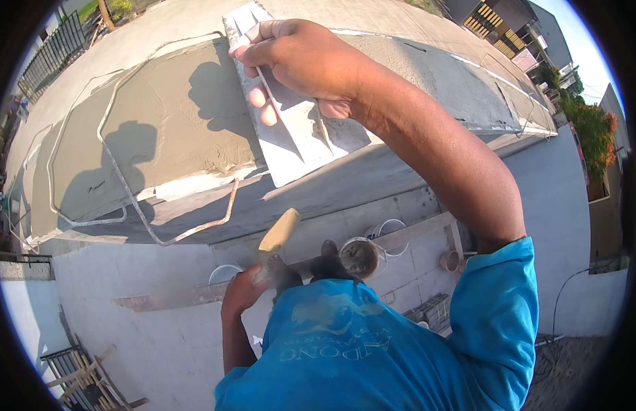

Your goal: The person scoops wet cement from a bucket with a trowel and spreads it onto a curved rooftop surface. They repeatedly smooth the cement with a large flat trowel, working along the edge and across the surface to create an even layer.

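Observation:
My right hand (297,61) is closed around the handle of a long, pale plastering float (294,154), marked with mortar. The float's flat side rests on or close above a ledge of wet grey mortar (188,96), reaching across to its near edge. Low and close to my body, my left hand (246,288) is closed on a tan paddle-shaped trowel (279,229) whose blade points up and away from me. Blur hides its handle. Shadows of my head and arm fall across the mortar left of the float.
Bent metal rods (109,137) clip over the ledge at left, sticking out past its near edge. Below, my feet (328,248) stand on a narrow plank (184,299). A bucket of mortar (359,257), a white bucket (388,233) and another white container (225,272) are nearby.

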